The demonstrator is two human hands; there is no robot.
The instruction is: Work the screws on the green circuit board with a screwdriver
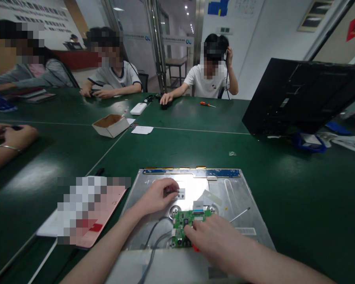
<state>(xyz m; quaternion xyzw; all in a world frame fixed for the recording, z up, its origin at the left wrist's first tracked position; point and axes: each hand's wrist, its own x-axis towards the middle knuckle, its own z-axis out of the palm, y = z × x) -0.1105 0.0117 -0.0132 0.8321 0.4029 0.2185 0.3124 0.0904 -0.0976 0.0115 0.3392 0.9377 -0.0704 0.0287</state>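
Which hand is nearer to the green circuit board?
Right. The right hand partly covers the green circuit board; the left hand is apart from it, farther forward and to its left.

green tabletop point(192, 146), white wall point(269, 35), glass partition point(136, 51), small ceiling lights point(186, 7)

Display panel point(239, 193): silver metal back facing up, lying flat on the table point(192, 142), well short of the table's far edge. A narrow blue circuit strip point(171, 172) runs along the panel's far edge, nearly corner to corner. Green circuit board point(182, 221): component side up, positioned toward the panel's near edge; right portion hidden. A flat ribbon cable point(198, 207) meets the board's far side; a grey cable point(153, 252) reaches its left side and curves over the panel's near edge. Screwdriver point(240, 215): slim metal shaft slanting toward the panel's right edge; red portion visible beside the board, middle hidden.
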